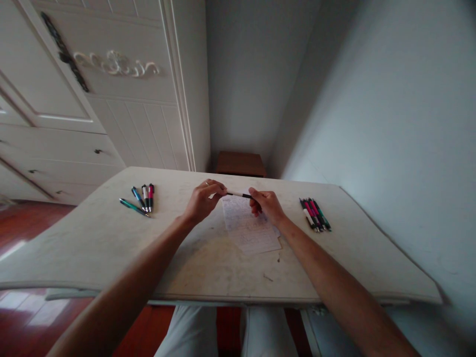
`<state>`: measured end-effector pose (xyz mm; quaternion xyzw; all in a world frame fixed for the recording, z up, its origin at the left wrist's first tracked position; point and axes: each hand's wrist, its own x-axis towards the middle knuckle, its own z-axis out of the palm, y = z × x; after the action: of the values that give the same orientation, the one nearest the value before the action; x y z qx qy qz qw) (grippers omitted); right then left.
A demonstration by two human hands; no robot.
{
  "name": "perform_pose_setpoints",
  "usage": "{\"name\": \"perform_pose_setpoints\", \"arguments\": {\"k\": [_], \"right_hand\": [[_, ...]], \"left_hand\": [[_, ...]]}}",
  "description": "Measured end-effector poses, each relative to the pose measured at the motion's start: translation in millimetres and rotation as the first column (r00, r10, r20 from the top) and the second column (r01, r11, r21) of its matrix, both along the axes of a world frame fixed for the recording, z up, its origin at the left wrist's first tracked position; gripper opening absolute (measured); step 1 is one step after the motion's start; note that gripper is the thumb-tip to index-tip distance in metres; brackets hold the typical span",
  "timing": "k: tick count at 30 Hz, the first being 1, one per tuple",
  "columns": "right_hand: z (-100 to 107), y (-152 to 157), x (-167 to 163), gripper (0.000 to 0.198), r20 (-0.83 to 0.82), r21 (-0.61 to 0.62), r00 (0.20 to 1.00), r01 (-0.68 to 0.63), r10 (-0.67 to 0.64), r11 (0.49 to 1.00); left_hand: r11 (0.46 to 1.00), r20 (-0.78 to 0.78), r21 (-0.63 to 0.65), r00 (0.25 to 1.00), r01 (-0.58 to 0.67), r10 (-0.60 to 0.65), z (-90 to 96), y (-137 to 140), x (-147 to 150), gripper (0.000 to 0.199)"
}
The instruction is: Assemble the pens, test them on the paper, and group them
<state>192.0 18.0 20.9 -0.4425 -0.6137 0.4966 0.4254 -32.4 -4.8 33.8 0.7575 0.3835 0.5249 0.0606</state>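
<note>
A white pen with black ends (238, 194) is held level between my two hands, above the far part of the table. My left hand (205, 197) pinches its left end between thumb and fingers. The right end sits in my right hand (268, 204), with the thumb along it and the fingers curled. Below my hands lie sheets of paper (253, 233) covered in handwriting, partly hidden by my right hand and forearm.
Several pens in blue, white, pink and green (145, 198) lie at the table's left. Another group of several pens (314, 214) lies side by side at the right. The pale table (208, 275) borders a wall (390, 124) on the right; a white cabinet (148, 114) stands behind left.
</note>
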Motion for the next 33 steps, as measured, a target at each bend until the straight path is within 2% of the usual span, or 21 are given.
{"name": "perform_pose_setpoints", "arguments": {"k": [2,5,10,15,18,21,24,30,33], "right_hand": [[0.1,3.8,2.9,0.064,-0.028,-0.021,1.0,-0.004,0.003,1.0],[5.0,9.7,10.7,0.075,-0.057,-0.008,0.995,0.08,-0.081,0.997],[14.3,17.2,27.0,0.071,-0.061,0.171,0.953,0.304,-0.298,0.937],[12.0,24.8,40.4,0.064,0.061,0.295,0.936,0.314,-0.346,0.903],[12.8,26.4,44.3,0.061,0.137,0.293,0.95,0.232,-0.281,0.927],[15.8,24.4,43.1,0.052,0.137,0.29,0.98,0.101,-0.145,0.952],[16.1,20.8,37.6,0.041,0.127,0.306,0.991,-0.003,-0.038,0.952],[4.8,14.0,20.7,0.03,0.127,0.293,0.99,-0.097,0.062,0.951],[1.0,11.0,14.5,0.029,0.149,0.284,0.985,-0.125,0.086,0.951]], "left_hand": [[1.0,-0.001,0.0,1.0,-0.009,0.009,-2.4,1.9,-1.2,0.015],[1.0,0.014,0.01,1.0,-0.017,0.017,-4.2,3.8,-2.8,0.01],[0.994,0.037,-0.03,0.994,-0.102,0.103,0.7,2.1,-3.3,0.006],[0.982,0.051,-0.1,0.985,-0.16,0.166,3.7,1.3,-2.8,0.006],[0.976,0.068,-0.128,0.98,-0.178,0.188,2.0,2.9,-3.3,0.006],[0.973,0.064,-0.139,0.979,-0.184,0.194,0.2,4.6,-4.1,0.006],[0.973,0.05,-0.143,0.98,-0.183,0.191,-1.2,5.1,-3.9,0.006],[0.986,-0.019,-0.143,0.996,-0.087,0.085,-7.3,2.8,1.3,0.008],[0.984,-0.027,-0.158,0.997,-0.081,0.077,-10.0,2.3,3.4,0.009]]}}
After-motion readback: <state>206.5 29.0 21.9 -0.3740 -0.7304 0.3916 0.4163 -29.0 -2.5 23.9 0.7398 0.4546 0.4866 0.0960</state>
